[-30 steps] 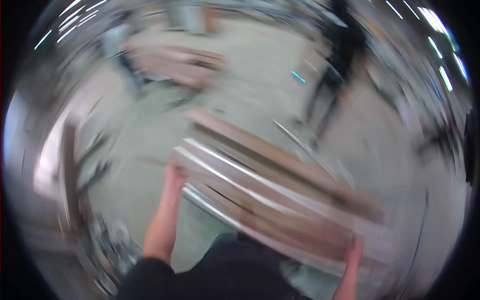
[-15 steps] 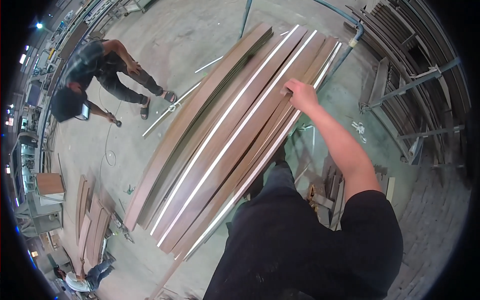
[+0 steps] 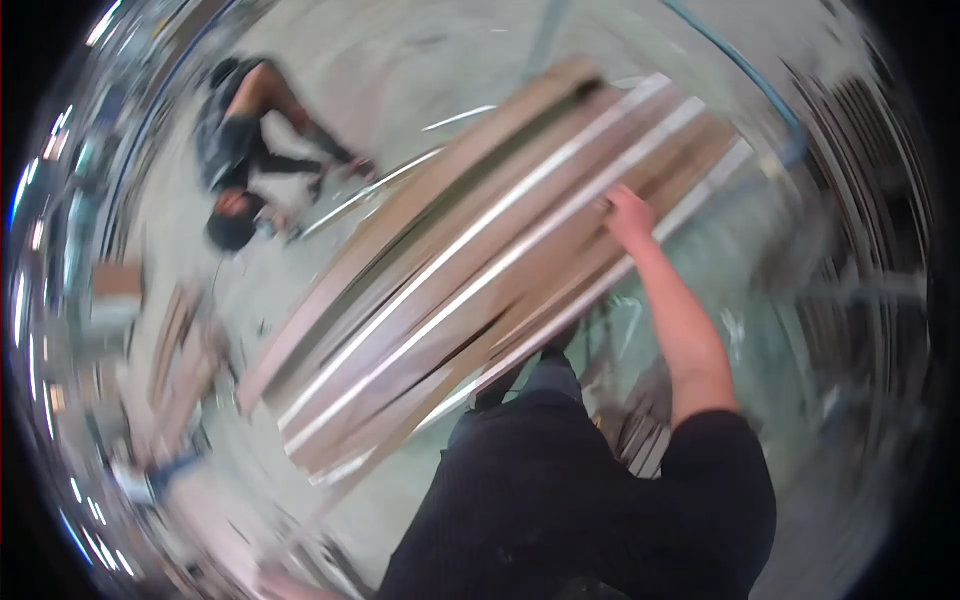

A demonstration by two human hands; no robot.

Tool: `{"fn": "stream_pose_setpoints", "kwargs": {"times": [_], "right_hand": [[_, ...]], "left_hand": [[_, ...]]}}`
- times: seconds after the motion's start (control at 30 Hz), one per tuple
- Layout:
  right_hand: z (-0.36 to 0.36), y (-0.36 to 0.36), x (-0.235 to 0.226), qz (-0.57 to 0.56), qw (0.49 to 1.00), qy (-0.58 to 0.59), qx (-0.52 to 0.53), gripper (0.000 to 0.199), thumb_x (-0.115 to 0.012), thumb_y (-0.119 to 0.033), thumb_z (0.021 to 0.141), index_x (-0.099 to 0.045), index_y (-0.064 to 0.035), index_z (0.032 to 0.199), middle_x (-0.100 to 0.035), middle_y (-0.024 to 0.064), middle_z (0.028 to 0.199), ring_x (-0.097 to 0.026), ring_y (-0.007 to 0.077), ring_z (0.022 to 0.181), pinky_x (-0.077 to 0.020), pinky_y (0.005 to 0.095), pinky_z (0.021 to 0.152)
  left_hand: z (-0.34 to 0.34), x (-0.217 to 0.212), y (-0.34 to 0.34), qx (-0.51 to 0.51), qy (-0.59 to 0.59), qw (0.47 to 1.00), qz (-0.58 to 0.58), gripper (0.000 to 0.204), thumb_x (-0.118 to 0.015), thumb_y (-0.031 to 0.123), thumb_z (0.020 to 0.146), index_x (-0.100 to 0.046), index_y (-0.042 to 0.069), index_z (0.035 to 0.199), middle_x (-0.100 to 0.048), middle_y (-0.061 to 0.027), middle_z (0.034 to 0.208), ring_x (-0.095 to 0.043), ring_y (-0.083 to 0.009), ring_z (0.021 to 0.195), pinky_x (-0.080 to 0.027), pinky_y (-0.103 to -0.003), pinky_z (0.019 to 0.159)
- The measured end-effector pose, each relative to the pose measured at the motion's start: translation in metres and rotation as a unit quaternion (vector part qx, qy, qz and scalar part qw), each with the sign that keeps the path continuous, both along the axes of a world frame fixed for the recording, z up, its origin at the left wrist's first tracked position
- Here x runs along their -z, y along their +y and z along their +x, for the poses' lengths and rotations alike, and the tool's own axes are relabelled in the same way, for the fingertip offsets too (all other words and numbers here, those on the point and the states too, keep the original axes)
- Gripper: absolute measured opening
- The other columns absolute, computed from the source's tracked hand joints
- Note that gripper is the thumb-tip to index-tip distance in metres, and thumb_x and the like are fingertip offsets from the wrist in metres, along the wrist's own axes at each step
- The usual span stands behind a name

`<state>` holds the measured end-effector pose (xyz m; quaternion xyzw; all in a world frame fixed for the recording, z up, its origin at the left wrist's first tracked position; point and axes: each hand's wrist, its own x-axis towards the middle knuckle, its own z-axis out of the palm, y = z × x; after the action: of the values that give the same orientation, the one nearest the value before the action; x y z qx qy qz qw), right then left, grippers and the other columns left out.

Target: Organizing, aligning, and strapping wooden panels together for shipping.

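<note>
My right hand [image 3: 626, 215] grips the near edge of a stack of long brown wooden boards [image 3: 470, 270] with pale edge strips. The boards run diagonally from lower left to upper right in front of my dark-clothed body. My bare right forearm reaches up to them from a black sleeve. My left hand is out of sight. The picture is blurred by motion.
Another person [image 3: 245, 150] in dark clothes bends over the concrete floor at the upper left. More boards [image 3: 175, 360] lie on the floor at the left. A thin metal strip [image 3: 375, 190] lies beside the stack. Dark racks [image 3: 860, 180] and a blue pole stand at the right.
The view has swung and blurred again. My right hand stays on the edge of the boards, and the stack sits a little lower and more level in the picture.
</note>
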<state>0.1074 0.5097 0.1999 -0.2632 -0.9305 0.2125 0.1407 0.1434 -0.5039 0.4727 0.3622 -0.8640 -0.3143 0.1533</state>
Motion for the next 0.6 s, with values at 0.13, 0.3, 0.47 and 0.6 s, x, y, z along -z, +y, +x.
{"fn": "stream_pose_setpoints", "kwargs": {"times": [0.13, 0.3, 0.47, 0.6], "right_hand": [[0.018, 0.037, 0.016, 0.0, 0.997, -0.05, -0.06, 0.033, -0.067, -0.009, 0.078, -0.067, -0.006, 0.112, -0.067, 0.0131, 0.113, -0.064, 0.0336, 0.102, -0.0517, 0.0423, 0.086], [0.005, 0.039, 0.067, 0.06, 0.959, -0.169, -0.218, 0.037, -0.068, -0.005, 0.076, -0.061, -0.0003, 0.112, -0.062, 0.0196, 0.112, -0.058, 0.0383, 0.107, -0.0462, 0.044, 0.095], [-0.015, -0.044, 0.064, 0.047, 0.902, -0.296, -0.312, 0.033, -0.069, -0.007, 0.075, -0.064, -0.0034, 0.108, -0.062, 0.0178, 0.113, -0.059, 0.038, 0.108, -0.0483, 0.0448, 0.092], [-0.008, -0.071, 0.066, 0.046, 0.89, -0.288, -0.352, 0.031, -0.067, -0.01, 0.077, -0.064, -0.0038, 0.107, -0.062, 0.017, 0.111, -0.059, 0.0376, 0.106, -0.0489, 0.0455, 0.089]], "left_hand": [[0.137, 0.0, 0.064, 0.001, 0.082, 0.995, -0.061, 0.031, -0.057, 0.033, 0.094, -0.061, 0.006, 0.107, -0.063, -0.009, 0.095, -0.061, -0.0252, 0.088, -0.052, -0.039, 0.075], [0.107, 0.029, 0.07, -0.217, 0.381, 0.835, 0.333, 0.019, -0.049, 0.015, 0.097, -0.057, 0.004, 0.111, -0.061, -0.0104, 0.097, -0.057, -0.023, 0.079, -0.051, -0.041, 0.072], [0.143, 0.024, 0.109, -0.274, 0.438, 0.77, 0.375, 0.012, -0.052, 0.011, 0.097, -0.048, 0.0, 0.095, -0.053, -0.0098, 0.077, -0.056, -0.0241, 0.066, -0.052, -0.039, 0.061], [0.112, 0.044, 0.108, -0.304, 0.419, 0.778, 0.355, 0.016, -0.052, 0.012, 0.097, -0.047, -0.002, 0.096, -0.054, -0.0112, 0.078, -0.058, -0.026, 0.069, -0.054, -0.04, 0.064]]}}
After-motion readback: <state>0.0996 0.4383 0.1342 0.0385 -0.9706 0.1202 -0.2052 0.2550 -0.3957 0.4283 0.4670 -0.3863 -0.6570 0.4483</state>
